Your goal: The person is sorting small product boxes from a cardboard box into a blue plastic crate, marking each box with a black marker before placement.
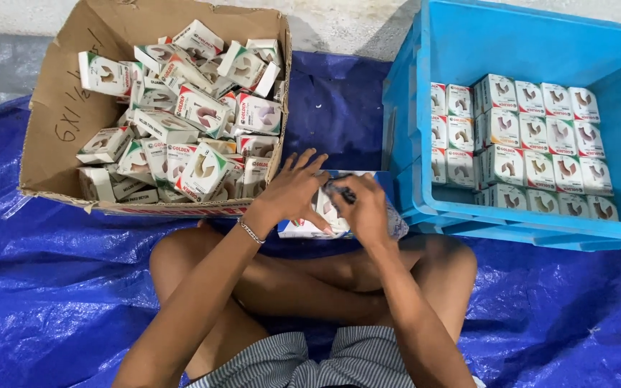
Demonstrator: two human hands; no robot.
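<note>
I sit cross-legged on a blue tarpaulin [52, 287]. My left hand [292, 188] rests with fingers spread on a stack of small white cartons [303, 228] in front of my legs. My right hand [364, 208] is closed on a dark marker [341, 191] held over those cartons. A thin bracelet [251, 231] circles my left wrist. The cartons under my hands are mostly hidden by them.
A brown cardboard box [55, 122] at the upper left holds several loose white cartons [195, 115] in a jumble. A blue plastic crate [483, 50] at the right holds several cartons [533, 144] stacked in neat rows. Grey floor shows beyond.
</note>
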